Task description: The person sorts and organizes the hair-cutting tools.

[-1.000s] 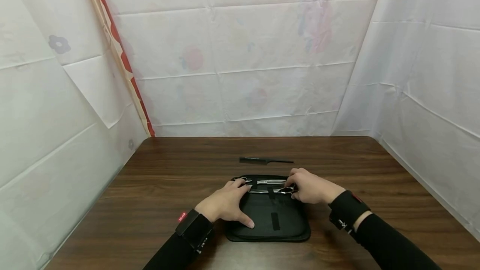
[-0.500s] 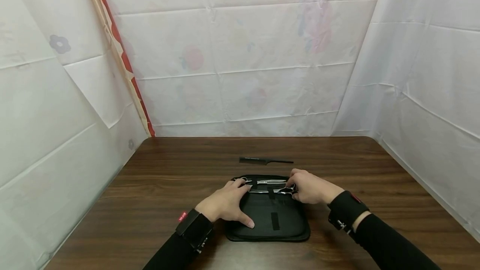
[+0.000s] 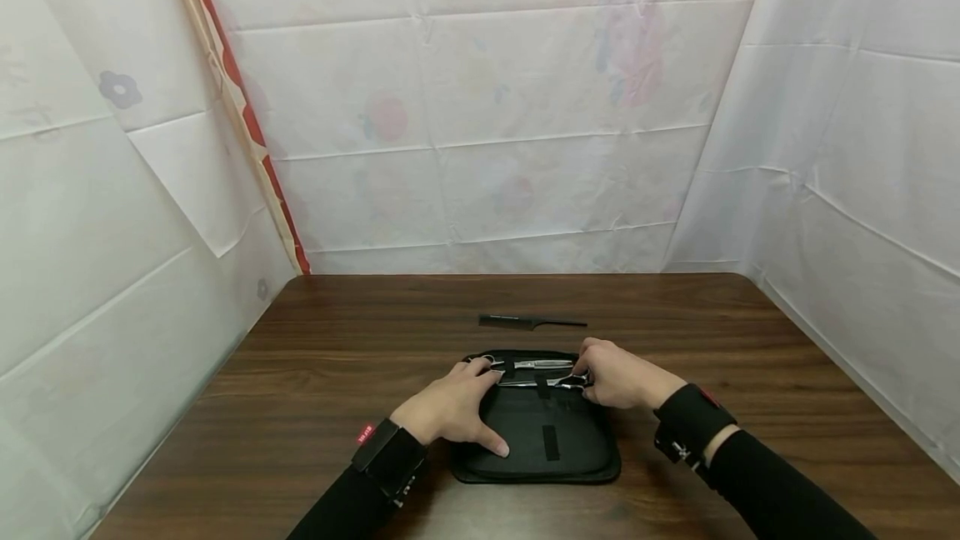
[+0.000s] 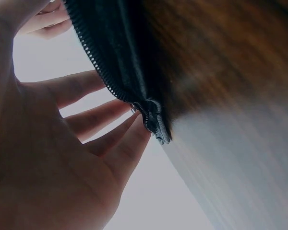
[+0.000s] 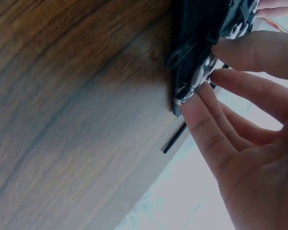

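Observation:
A black zip case [image 3: 517,440] lies flat near the table's front, two pairs of silver scissors strapped across its far half. My left hand [image 3: 450,407] spreads over its left side, fingertips at the handle end of the far scissors [image 3: 543,364], thumb on the black surface. In the left wrist view those fingers stretch behind the zipper edge [image 4: 105,72]. At the case's right side, my right hand [image 3: 626,373] pinches the handles of the nearer scissors [image 3: 525,383]. Shiny handles [image 5: 199,76] show under its thumb and fingers in the right wrist view.
A black tail comb [image 3: 510,322] lies on the brown wooden table [image 3: 360,307] beyond the case. An unfilled black strap [image 3: 551,442] sits on the case's near half. White patterned sheets [image 3: 480,107] hang behind the table and along both sides.
The right wrist has shifted very slightly to the left, its fingers staying at the scissors' handles. The left hand, case and comb have not visibly moved.

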A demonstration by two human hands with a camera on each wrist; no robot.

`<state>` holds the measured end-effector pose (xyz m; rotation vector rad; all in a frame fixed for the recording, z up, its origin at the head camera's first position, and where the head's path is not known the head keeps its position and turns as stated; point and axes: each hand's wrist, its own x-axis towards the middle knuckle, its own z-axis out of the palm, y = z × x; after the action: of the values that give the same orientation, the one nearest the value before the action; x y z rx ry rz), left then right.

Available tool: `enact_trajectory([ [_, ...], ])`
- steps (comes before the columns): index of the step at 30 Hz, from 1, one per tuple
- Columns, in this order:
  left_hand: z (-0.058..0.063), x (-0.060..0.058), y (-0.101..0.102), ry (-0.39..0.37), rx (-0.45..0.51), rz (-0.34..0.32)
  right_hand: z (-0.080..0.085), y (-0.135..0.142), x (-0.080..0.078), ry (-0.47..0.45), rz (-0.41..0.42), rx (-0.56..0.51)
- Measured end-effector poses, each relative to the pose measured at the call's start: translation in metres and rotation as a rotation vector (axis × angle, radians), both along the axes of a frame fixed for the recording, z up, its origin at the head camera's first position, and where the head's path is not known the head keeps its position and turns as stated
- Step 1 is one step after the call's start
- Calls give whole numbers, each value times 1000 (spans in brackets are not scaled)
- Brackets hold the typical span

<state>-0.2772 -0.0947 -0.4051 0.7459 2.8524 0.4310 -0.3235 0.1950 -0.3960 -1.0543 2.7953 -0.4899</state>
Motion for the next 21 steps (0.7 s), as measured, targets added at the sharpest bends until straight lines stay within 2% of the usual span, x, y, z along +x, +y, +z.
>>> enact_trajectory([
  [5,1,0,0,-1,2,1,-2,-1,0,8,-6,-14],
  [12,-2,0,1,-5,0,5,-8,-5,0,73,-14,-43],
  [21,-3,0,1,-6,-3,8,-10,-8,1,102,-41,-31],
])
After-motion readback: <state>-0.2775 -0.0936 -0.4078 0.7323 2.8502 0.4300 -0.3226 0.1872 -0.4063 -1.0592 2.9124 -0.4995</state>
